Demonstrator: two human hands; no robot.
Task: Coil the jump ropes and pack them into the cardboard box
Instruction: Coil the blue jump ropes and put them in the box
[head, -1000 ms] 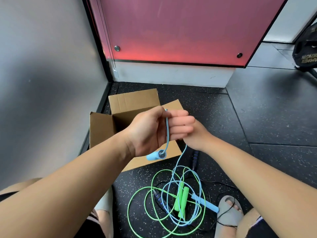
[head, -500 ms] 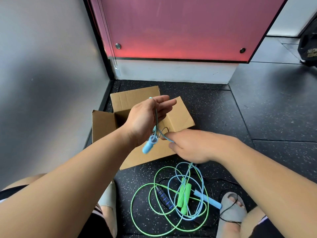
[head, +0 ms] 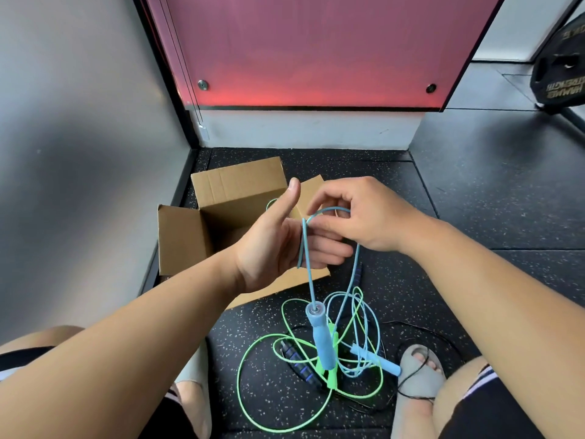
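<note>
My left hand (head: 275,245) is held palm up over the open cardboard box (head: 186,239), thumb raised and fingers stretched out. The light blue jump rope (head: 308,274) is looped round it. My right hand (head: 367,217) pinches a bend of that rope just above my left fingers. One blue handle (head: 320,339) dangles from the rope above the floor pile. The other blue handle (head: 378,361) lies on the floor. A green rope (head: 250,359) with green handles (head: 330,373) and a black rope's blue-striped handle (head: 296,359) lie tangled below.
The box stands in the corner by a grey wall (head: 79,153), under a red panel (head: 316,49). Black speckled rubber flooring (head: 474,201) spreads to the right. A black weight plate (head: 560,68) stands at the far right. My sandalled foot (head: 418,375) touches the pile.
My right hand rose from below my left hand to above its fingers, carrying a rope bend over them. The blue handle dropped from my left palm and now hangs lower.
</note>
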